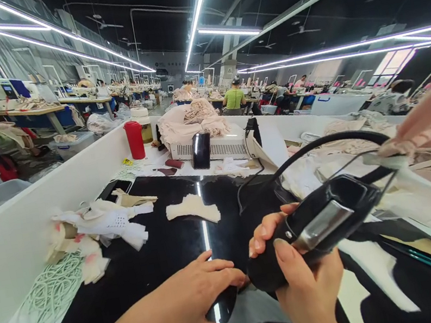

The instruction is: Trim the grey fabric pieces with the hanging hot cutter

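Note:
My right hand (300,274) is wrapped round a black corded hand tool (324,217) with a metal plate, held just above the glossy black worktop (164,247). A black cable (320,145) arcs away from the tool. My left hand (198,302) lies palm down on a black fabric piece (227,305) at the near edge, fingers stretched and pressing it, close to the tool's rounded end. A small beige fabric piece (193,208) lies further back on the worktop.
White fabric scraps (104,224) and a coil of pale green cord (53,290) lie at the left by the white table wall (23,226). A red cup (135,139), a phone (201,150) and a white box (217,147) stand behind. Beige fabric is piled at the right. Other workers sit farther off.

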Motion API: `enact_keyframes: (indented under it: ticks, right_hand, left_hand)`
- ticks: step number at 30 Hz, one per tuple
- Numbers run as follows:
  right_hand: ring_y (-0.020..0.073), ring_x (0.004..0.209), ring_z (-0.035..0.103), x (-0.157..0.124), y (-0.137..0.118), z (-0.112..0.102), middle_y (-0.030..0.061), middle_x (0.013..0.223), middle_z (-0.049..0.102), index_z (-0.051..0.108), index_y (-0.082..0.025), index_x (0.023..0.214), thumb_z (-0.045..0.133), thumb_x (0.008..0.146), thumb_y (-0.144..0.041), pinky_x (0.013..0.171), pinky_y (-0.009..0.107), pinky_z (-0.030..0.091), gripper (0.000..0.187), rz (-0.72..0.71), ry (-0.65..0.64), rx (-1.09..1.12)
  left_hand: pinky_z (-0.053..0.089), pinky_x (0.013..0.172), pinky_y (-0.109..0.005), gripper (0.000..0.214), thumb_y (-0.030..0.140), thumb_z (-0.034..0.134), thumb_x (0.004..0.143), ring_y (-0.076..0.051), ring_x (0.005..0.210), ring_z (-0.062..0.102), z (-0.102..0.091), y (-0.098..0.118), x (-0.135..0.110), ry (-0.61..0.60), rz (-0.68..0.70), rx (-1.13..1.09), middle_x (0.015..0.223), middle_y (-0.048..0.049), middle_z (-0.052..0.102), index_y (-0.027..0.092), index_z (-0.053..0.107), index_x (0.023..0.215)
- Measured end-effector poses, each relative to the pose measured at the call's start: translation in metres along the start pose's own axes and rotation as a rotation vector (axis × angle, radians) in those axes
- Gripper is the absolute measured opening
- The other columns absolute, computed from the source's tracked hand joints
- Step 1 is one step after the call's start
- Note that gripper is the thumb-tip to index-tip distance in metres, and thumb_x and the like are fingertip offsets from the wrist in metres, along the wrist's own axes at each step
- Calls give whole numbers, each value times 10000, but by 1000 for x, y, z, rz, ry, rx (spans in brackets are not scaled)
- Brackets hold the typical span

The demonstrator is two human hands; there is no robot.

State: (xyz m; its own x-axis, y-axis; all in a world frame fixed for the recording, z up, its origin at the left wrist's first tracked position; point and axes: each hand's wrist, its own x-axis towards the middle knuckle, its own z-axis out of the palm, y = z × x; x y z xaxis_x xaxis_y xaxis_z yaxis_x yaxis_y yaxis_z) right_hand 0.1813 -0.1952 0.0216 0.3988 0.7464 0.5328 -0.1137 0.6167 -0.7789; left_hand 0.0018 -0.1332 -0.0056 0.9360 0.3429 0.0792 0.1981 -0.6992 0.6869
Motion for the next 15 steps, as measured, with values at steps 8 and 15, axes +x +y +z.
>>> enact_keyframes:
  ticks: [8, 15]
  right_hand:
    - [145, 676, 625, -10, -8, 8, -23, 875, 610, 576, -317, 1202, 738, 918, -358, 622, 318, 572, 329, 65, 22, 65]
    - [142, 672, 628, -15, -9, 9, -14, 862, 610, 577, -314, 1200, 717, 938, -317, 606, 313, 575, 297, 60, -13, 79]
  left_hand:
    - [218, 1240, -602, 762, 560, 862, 758, -335, 1395, 527, 5, -1, -1, 49, 12, 15, 1390, -108, 651, 278, 556, 1396]
    - [204, 1239, -624, 782, 547, 863, 764, -330, 1426, 493, 5, -2, 0, 29, 14, 26, 1452, -120, 610, 275, 542, 1423]
